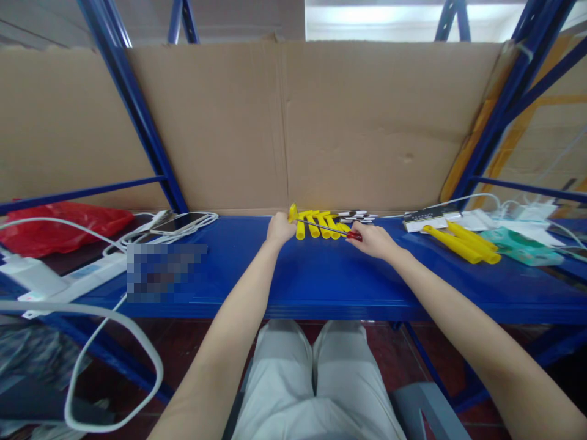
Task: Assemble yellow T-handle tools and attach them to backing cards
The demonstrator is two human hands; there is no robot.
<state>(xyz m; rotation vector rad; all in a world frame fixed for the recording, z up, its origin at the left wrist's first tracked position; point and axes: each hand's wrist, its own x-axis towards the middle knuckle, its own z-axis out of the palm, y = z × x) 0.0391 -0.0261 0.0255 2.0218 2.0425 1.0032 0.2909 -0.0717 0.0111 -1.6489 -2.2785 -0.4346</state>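
Observation:
My left hand (280,230) is closed on a small yellow plastic piece (293,212) near the back of the blue shelf. In my right hand (376,241) is a screwdriver (354,235) with a red handle. Its thin metal shaft points left, and the tip meets or comes very close to the yellow piece. Behind the shaft lies a row of several yellow plastic tubes (325,232) with angled tops. Beside them, towards the back, is a group of small black and white pieces (358,216), too small to name.
Two longer yellow tubes (463,245) lie at the right, by a green plastic packet (523,246) and a black and white box (431,216). To the left are a white power strip (87,278), a red plastic bag (64,226) and white cables. Cardboard (358,122) stands behind.

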